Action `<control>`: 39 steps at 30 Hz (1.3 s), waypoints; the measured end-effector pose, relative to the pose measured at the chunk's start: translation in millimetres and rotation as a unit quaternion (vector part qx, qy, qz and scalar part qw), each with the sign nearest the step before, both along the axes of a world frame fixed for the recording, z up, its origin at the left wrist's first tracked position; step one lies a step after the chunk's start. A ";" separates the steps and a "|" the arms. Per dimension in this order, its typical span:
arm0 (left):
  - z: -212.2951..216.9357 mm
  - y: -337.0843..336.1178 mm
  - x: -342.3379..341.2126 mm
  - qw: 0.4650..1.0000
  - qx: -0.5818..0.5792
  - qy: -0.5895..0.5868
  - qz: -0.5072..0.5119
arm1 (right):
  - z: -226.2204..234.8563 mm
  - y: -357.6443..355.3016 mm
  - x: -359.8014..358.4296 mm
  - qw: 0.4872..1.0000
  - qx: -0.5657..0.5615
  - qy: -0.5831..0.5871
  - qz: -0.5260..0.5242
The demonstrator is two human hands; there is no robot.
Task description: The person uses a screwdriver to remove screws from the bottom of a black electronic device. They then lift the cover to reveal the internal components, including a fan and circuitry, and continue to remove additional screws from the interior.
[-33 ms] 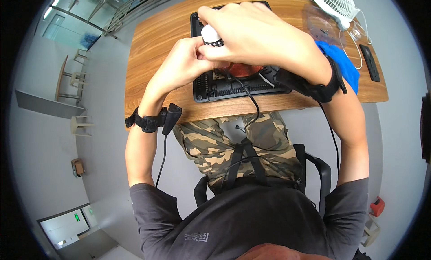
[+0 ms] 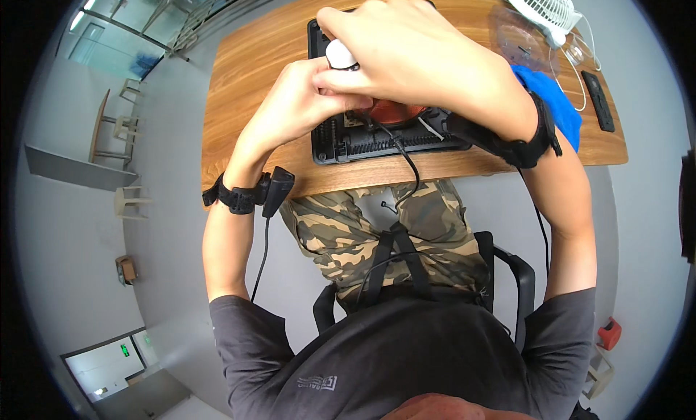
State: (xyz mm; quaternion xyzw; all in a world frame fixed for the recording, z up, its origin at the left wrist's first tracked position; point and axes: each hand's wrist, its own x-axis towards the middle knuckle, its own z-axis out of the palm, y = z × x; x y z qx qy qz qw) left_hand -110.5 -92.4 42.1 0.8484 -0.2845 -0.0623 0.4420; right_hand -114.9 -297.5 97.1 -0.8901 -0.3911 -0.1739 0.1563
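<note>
My right hand (image 2: 413, 49) arches over the far part of the table, its fingers closed round a handle with a rounded white end (image 2: 339, 55). The rest of that handle is hidden in the grip. Close against it, my left hand (image 2: 299, 94) is closed too, thumb and fingers bent together by the right thumb; what they pinch is hidden. Both hands are above an open black plastic housing (image 2: 406, 146) with ribbed edges. Inside it, partly covered by my right hand, lies a red round part (image 2: 397, 113). A black cable (image 2: 416, 175) runs from the housing over the table's near edge.
A white fan (image 2: 540, 10) stands at the far right beside a clear plastic tray (image 2: 511, 39) with small parts. Blue cloth (image 2: 554, 101) lies behind my right wrist. Near the right edge of the wooden table (image 2: 239, 79) is a long black strip (image 2: 598, 101).
My right hand has turned and shifted very slightly, so the dark dotted band below the white end is now mostly covered. My left hand stays nearly in place.
</note>
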 end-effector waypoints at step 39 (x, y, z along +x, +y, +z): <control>8.6 -7.9 -9.9 0.995 0.075 -0.039 0.049 | -2.4 2.7 1.6 0.997 -0.074 -0.022 0.014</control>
